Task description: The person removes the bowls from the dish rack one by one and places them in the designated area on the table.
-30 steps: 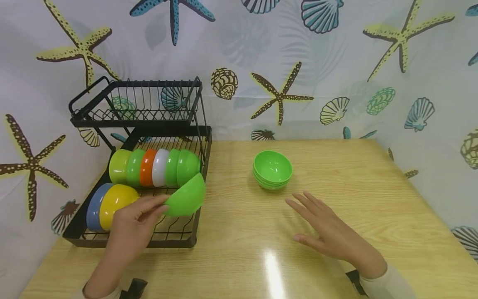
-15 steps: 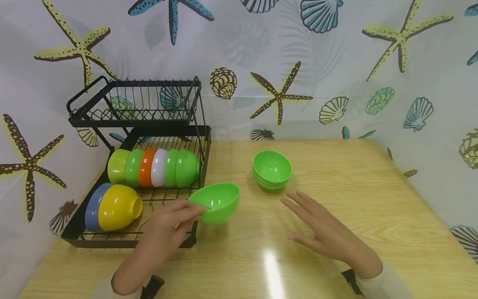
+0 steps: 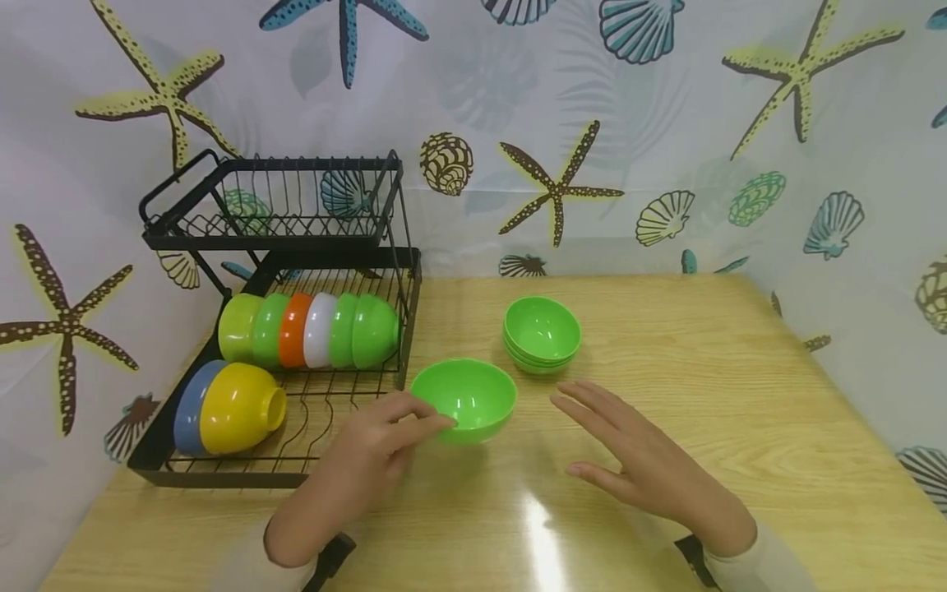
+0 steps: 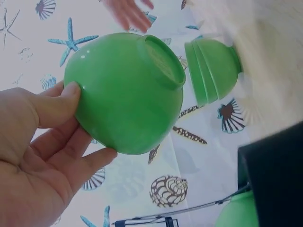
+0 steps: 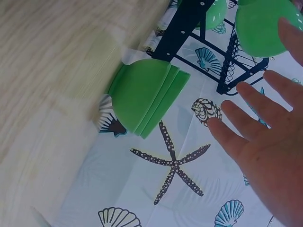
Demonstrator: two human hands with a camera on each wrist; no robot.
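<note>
Head view, held bowl [image 3: 468, 399], rack [image 3: 266, 243], bowl stack [image 3: 543, 333]

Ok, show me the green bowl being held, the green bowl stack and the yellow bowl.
Held green bowl [image 4: 120, 99], left wrist view, on its outer wall.
Green bowl stack [image 3: 542, 330], head view, on the topmost bowl's inside.
Yellow bowl [image 3: 235, 409], head view, on its outer wall.

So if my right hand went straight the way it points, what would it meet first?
Probably the stack of green bowls, though the bowl in your left hand is close to that line; depth is unclear.
</note>
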